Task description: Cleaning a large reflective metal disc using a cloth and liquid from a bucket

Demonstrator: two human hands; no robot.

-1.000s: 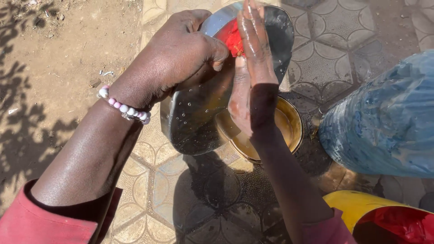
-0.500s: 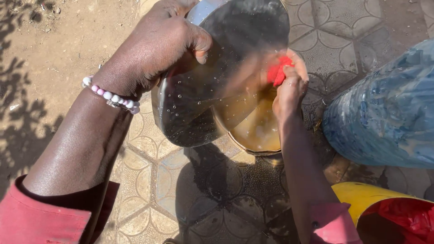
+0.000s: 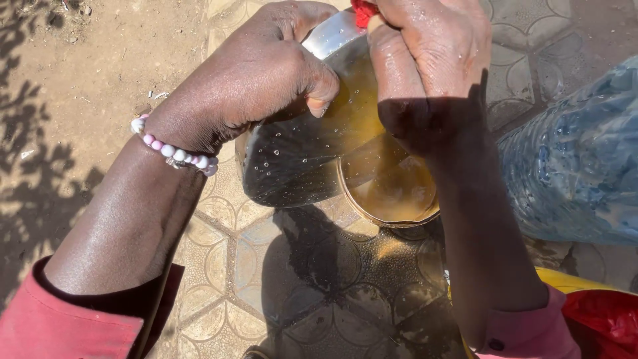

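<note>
**Metal plate gripped over a bowl of murky water**

A round metal plate (image 3: pixel 299 156) is held tilted above the ground, its wet surface beaded with droplets. The left hand (image 3: pixel 256 80) is closed over the plate's upper left rim: the fingers are curled tightly around the edge, and the thumb is pressed onto the inner face. A bracelet of pink and white beads (image 3: pixel 174 153) is worn on the left wrist, just behind the hand.

The right hand (image 3: pixel 432 63) is clenched at the plate's upper right edge, and a red scrubbing cloth (image 3: pixel 362 10) is bunched within its fingers, only a small part of it being seen at the top of the frame. Whether the cloth is pressed against the plate cannot be told, since the contact is hidden by the fist.

Below the right hand's fingers, partly covered by the lower edge of the plate, a round bowl (image 3: pixel 392 199) filled with brownish water is set on patterned paving tiles (image 3: pixel 312 292). Beyond the left hand's knuckles, bare sandy ground (image 3: pixel 100 73) is seen. To the right of the right forearm, a blue-grey patterned fabric (image 3: pixel 571 173) is visible, and below it, near the pink sleeve, a yellow basin (image 3: pixel 571 279) with red material (image 3: pixel 608 319) inside is partly shown.
</note>
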